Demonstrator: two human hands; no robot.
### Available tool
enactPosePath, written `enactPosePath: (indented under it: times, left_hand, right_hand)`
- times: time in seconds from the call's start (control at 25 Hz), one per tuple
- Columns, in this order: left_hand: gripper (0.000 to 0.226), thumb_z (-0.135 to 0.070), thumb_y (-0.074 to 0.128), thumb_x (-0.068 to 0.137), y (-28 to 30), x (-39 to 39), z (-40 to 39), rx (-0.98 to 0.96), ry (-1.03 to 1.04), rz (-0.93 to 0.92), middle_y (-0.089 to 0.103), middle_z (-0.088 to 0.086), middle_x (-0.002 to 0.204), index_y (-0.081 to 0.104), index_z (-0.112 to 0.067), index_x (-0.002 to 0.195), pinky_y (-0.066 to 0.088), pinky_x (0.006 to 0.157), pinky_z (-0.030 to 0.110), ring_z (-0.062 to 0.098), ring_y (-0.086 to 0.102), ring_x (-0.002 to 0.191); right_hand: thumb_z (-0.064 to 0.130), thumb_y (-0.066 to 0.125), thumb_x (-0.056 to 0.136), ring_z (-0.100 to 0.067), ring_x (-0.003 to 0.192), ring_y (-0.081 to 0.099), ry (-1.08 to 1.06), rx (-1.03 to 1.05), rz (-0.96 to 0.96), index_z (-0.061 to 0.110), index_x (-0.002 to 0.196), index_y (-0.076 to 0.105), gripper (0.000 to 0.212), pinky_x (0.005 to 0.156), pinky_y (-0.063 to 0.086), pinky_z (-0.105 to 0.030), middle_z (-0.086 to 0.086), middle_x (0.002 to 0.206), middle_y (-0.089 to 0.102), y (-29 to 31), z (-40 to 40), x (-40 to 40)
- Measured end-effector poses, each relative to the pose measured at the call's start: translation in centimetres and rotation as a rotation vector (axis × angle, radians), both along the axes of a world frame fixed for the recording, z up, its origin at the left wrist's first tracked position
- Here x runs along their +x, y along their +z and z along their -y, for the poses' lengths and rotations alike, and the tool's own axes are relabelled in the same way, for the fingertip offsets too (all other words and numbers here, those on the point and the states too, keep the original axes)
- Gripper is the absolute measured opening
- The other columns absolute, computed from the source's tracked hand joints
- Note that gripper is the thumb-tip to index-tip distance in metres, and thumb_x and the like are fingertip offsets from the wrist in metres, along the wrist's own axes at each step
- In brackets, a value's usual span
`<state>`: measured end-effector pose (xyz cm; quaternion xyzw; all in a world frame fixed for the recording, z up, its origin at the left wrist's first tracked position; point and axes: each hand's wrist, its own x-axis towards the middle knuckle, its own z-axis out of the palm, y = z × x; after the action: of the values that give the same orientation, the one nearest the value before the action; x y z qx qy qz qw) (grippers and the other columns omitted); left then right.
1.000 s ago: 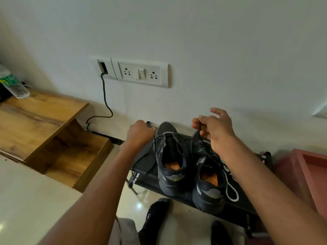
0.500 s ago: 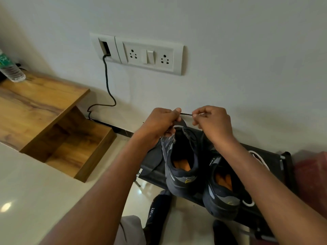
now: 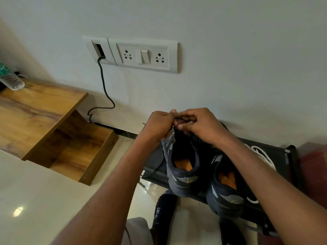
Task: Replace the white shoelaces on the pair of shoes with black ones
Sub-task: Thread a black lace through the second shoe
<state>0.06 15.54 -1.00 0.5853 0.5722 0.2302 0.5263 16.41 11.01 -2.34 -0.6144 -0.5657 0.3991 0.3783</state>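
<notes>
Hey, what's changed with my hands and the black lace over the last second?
The left hand and right hand, a second ago apart on either side of the shoes, have come together above the left shoe. Both now pinch the black lace with fingertips nearly touching. Both shoes stay on the black rack, the right shoe untouched, and the white lace still lies beside them.

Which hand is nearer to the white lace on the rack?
Right. The right hand is above the shoes, closer to the white lace lying at the rack's right end; the left hand is further left.
</notes>
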Motion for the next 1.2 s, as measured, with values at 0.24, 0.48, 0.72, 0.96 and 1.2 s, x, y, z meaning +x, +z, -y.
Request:
enactPosePath:
  times: [0.24, 0.48, 0.72, 0.96, 1.2]
  left_hand:
    - [0.043, -0.044, 0.053, 0.104, -1.8, -0.3, -0.4, 0.02, -0.073, -0.333, 0.067, 0.012, 0.075, 0.066, -0.006, 0.091, 0.064, 0.076, 0.044, 0.03, 0.068, 0.069]
    - [0.024, -0.027, 0.077, 0.089, -2.5, -0.6, 0.3, -0.016, -0.261, -0.479, 0.068, 0.007, 0.069, 0.063, -0.007, 0.086, 0.062, 0.065, 0.032, 0.018, 0.068, 0.061]
    - [0.019, -0.002, 0.064, 0.094, -2.4, -1.6, 0.4, -0.072, -0.163, -0.349, 0.072, 0.017, 0.101, 0.068, -0.011, 0.11, 0.067, 0.075, 0.043, 0.031, 0.076, 0.082]
    - [0.035, 0.007, 0.057, 0.09, -1.9, -1.3, 1.0, -0.072, -0.181, -0.232, 0.076, 0.015, 0.101, 0.078, -0.011, 0.111, 0.065, 0.084, 0.044, 0.03, 0.075, 0.096]
    - [0.02, -0.007, 0.061, 0.098, -2.2, -0.3, 1.1, -0.121, -0.194, -0.184, 0.075, 0.014, 0.1, 0.076, -0.011, 0.11, 0.065, 0.081, 0.041, 0.027, 0.074, 0.092]
  right_hand:
    - [0.024, 0.079, 0.091, -0.005, 0.083, 0.073, -0.106, 0.023, 0.25, 0.031, 0.097, 0.084, 0.01, 0.08, 0.056, -0.026, 0.01, 0.083, 0.079, -1.4, -1.2, 0.0]
    - [0.036, 0.076, 0.09, -0.012, 0.104, 0.07, -0.023, -0.096, 0.446, 0.043, 0.104, 0.082, 0.016, 0.087, 0.056, -0.03, 0.014, 0.112, 0.078, -2.8, -1.1, -0.4]
    - [0.047, 0.081, 0.085, -0.01, 0.091, 0.068, -0.107, -0.1, 0.432, 0.039, 0.095, 0.083, 0.012, 0.075, 0.054, -0.029, 0.015, 0.099, 0.078, -3.2, -1.2, -0.8]
    - [0.03, 0.083, 0.087, -0.003, 0.09, 0.071, -0.164, -0.135, 0.171, 0.034, 0.088, 0.084, 0.005, 0.089, 0.06, -0.036, 0.015, 0.09, 0.079, -4.7, -1.2, -0.9]
    - [0.032, 0.079, 0.089, -0.01, 0.101, 0.07, -0.167, -0.211, 0.22, 0.036, 0.097, 0.083, 0.009, 0.091, 0.058, -0.037, 0.013, 0.105, 0.079, -4.9, -0.5, -0.1]
